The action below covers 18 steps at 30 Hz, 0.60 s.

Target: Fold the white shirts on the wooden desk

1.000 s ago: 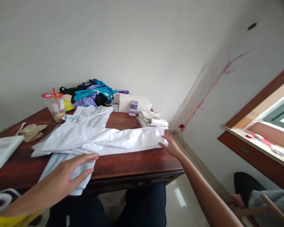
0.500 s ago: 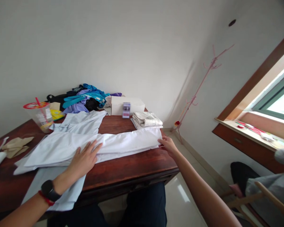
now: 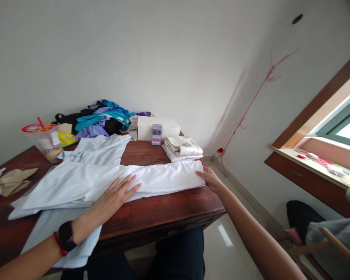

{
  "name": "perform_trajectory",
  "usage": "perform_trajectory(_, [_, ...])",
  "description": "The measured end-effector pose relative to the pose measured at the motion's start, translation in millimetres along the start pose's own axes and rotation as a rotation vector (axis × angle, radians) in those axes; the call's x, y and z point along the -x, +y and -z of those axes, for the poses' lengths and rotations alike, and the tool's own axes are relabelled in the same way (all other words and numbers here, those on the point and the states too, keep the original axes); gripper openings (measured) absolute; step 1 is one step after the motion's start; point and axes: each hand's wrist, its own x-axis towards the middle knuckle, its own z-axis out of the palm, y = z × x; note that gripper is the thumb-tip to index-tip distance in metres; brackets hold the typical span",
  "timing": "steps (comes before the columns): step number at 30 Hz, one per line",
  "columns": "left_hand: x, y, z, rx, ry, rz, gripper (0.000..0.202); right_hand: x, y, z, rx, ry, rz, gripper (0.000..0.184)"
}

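A long white garment (image 3: 163,175) lies folded into a narrow strip across the table; whether it is a shirt or trousers I cannot tell. My left hand (image 3: 118,194) rests flat on its middle, fingers spread. At the strip's right end, my right hand (image 3: 208,178) pinches the edge between thumb and fingers. Paler white cloth (image 3: 100,149) reaches out behind the strip, and a bluish-white part (image 3: 64,229) hangs over the table's front edge. Just behind the right end sits a stack of folded white clothes (image 3: 183,149).
On the dark wooden table (image 3: 151,212) stand a plastic cup with a straw (image 3: 45,142), a white box (image 3: 163,126) and a heap of clothes (image 3: 105,118). Brown crumpled paper (image 3: 16,181) lies at left. A pink coat rack (image 3: 251,105) leans in the corner; a chair (image 3: 335,241) is at right.
My left hand has slid to the right along the white garment, still flat. My right hand keeps its pinch on the end. The view has shifted slightly.
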Motion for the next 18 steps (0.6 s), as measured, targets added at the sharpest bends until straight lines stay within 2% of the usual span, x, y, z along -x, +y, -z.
perform_trajectory(2, [1, -6, 0.2, 0.03, 0.002, 0.009, 0.086, -7, -3, 3, -0.002, 0.0, 0.004, 0.038])
perform_trajectory(5, [7, -14, -3.3, 0.041, -0.032, 0.129, 0.089, -17, -4, 10, -0.006, 0.052, 0.011, 0.038])
perform_trajectory(9, [21, -18, -20.3, 0.044, -0.061, 0.196, 0.094, -26, 7, 19, 0.045, 0.03, -0.002, 0.04])
perform_trajectory(13, [40, -19, -32.4, 0.042, -0.108, 0.182, 0.096, -26, 26, 22, 0.292, 0.087, 0.029, 0.042])
perform_trajectory(18, [64, -24, -18.4, 0.149, -0.157, 0.102, 0.079, -22, 28, 38, 0.552, 0.154, 0.05, 0.054])
